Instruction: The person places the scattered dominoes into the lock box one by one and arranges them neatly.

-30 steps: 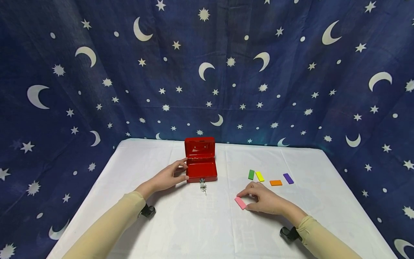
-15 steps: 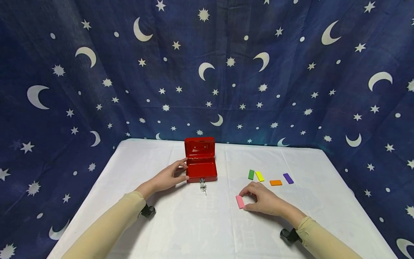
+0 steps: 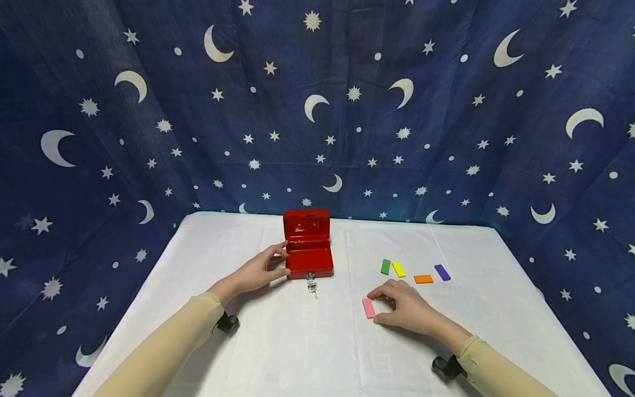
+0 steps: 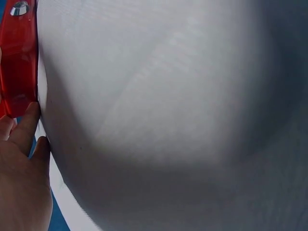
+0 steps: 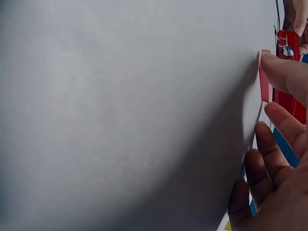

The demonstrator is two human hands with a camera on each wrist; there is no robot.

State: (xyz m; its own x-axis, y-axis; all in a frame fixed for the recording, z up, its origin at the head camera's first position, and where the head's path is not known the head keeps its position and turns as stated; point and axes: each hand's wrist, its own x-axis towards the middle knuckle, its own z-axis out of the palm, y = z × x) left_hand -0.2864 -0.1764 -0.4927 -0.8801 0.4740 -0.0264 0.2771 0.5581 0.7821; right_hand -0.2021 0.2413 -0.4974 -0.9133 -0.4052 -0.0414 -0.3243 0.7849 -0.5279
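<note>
A red metal cash box [image 3: 310, 259] stands with its lid raised, a small bunch of keys [image 3: 312, 285] hanging at its front lock. My left hand [image 3: 255, 271] rests against the box's left side, thumb by the front corner and fingers farther back. On the white cloth to the right lies a pink domino block [image 3: 369, 308], a thin flat rectangle. My right hand [image 3: 404, 307] pinches it by its two ends, index finger at the far end and thumb at the near one. In the right wrist view the thumb [image 5: 284, 72] covers part of the block.
Behind my right hand lie a green block [image 3: 385, 267], a yellow block [image 3: 399, 269], an orange block [image 3: 423, 279] and a purple block [image 3: 442, 272]. A white cloth [image 3: 297, 347] covers the table. A dark blue curtain [image 3: 278, 110] with moons and stars hangs behind it.
The pink block has turned a little between my right fingertips, now standing more front to back. My right hand has shifted slightly with it. My left hand and the box stay put.
</note>
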